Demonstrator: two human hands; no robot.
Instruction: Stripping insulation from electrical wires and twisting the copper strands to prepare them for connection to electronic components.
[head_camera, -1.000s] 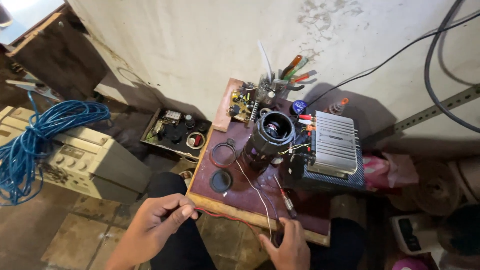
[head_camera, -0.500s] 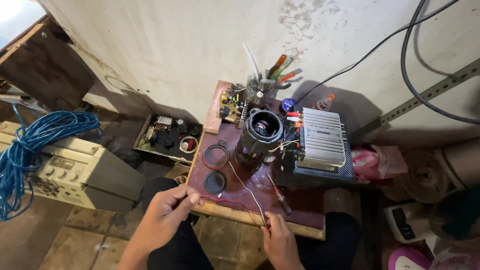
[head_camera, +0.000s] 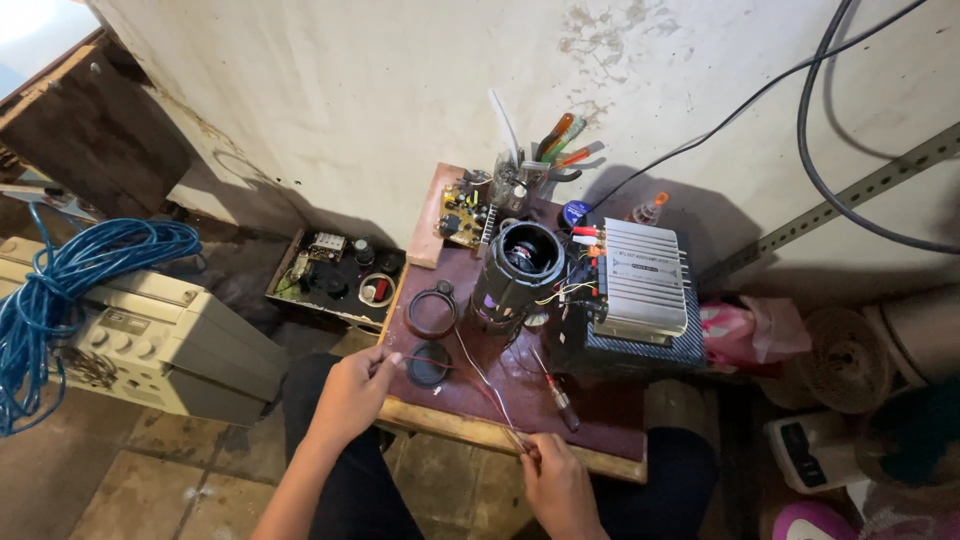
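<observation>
While both grips pinch wire (head_camera: 478, 378) | left hand (head_camera: 352, 392) | right hand (head_camera: 556, 482) | board (head_camera: 560, 415)

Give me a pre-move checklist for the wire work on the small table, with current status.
1. Left hand pinching the thin red wire: ok, fingers closed on its end near the black round cap.
2. Right hand gripping the wire's other end at the table edge: ok.
3. Wire free between the hands: ok, nothing lies on it.
4. Where the wire connects at the black cylindrical unit: cannot tell, lost among other leads.
5. Screwdriver within reach: ok, lying flat beside the right hand.
6. Finned silver amplifier powered off: cannot tell, no indicator visible.
</observation>
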